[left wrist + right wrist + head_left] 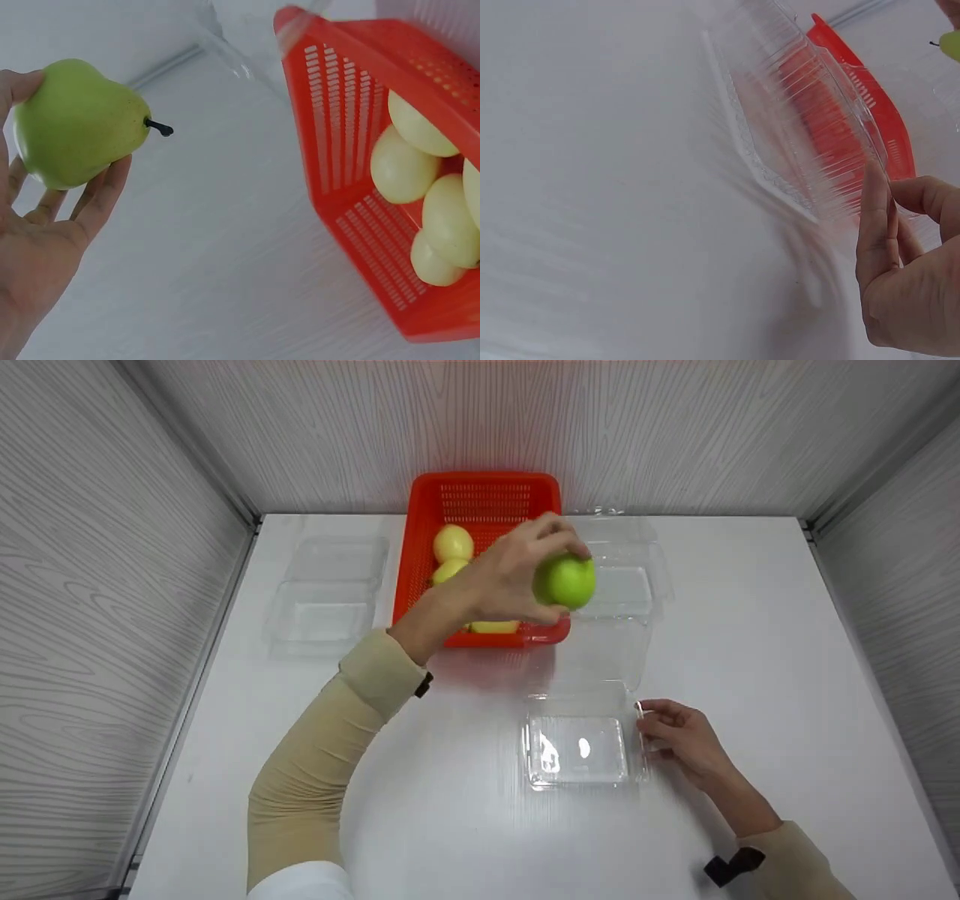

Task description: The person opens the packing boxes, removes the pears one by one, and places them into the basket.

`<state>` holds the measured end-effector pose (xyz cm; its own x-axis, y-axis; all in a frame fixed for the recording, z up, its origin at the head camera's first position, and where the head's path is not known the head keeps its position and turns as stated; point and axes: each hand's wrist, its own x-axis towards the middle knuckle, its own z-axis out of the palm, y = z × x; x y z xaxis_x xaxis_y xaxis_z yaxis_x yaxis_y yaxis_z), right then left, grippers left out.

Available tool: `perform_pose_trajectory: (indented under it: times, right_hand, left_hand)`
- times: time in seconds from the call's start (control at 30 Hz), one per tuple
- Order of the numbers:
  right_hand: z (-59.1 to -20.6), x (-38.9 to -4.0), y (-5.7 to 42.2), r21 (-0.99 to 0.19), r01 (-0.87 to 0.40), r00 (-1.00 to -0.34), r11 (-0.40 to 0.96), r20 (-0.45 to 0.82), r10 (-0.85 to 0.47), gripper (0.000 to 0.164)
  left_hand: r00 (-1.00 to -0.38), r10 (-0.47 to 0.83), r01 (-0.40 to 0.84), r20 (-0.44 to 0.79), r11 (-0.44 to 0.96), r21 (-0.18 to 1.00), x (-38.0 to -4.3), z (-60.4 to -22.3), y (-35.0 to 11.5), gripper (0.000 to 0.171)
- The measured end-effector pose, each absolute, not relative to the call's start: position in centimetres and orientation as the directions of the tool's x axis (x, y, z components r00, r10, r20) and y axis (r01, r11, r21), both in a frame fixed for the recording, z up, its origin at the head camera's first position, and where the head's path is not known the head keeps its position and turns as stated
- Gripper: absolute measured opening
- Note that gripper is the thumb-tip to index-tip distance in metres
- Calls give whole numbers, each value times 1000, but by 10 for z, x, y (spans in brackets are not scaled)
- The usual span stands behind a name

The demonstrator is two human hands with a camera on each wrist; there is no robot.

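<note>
My left hand (514,574) grips a green pear (571,582) above the right side of the red basket (481,480). In the left wrist view the pear (79,124) lies on its side between thumb and fingers, its dark stem pointing away from the palm. Several pale yellow fruits (453,544) lie in the basket, partly hidden under my left arm. With thumb and fingers, my right hand (690,741) pinches the right rim of a clear plastic clamshell box (576,750) on the white table. The box's lid stands open toward the basket.
Another open clear box (619,589) lies right of the basket, close behind the one my right hand holds. A third clear box (330,619) rests left of the basket. Grey wood-grain panels (675,435) border the white table (750,645) at the back and sides.
</note>
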<state>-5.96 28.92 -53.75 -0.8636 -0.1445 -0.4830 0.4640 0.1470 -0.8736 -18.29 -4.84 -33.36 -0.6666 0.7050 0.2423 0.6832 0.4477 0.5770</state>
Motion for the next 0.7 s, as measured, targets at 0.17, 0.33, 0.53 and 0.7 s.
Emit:
perform_pose_trajectory:
  times: [0.17, 0.33, 0.53, 0.7]
  right_hand:
    - [-538, -59, 289, -873, 472, -864, 126, -486, -134, 44]
    - [-538, -60, 290, -869, 468, -864, 160, -488, -126, 47]
    - [-538, -60, 289, -870, 466, -864, 164, -487, -128, 49]
    - [-540, -60, 290, -876, 459, -869, 147, -477, -132, 48]
  left_hand:
    - [-752, 627, 600, 202, 526, 603, -207, -350, -70, 55]
    - [-814, 571, 509, 112, 606, 612, -225, -374, -81, 57]
    - [-861, 508, 420, 32, 673, 608, -239, -402, -87, 58]
    - [-877, 480, 367, -28, 706, 606, -247, -417, -85, 58]
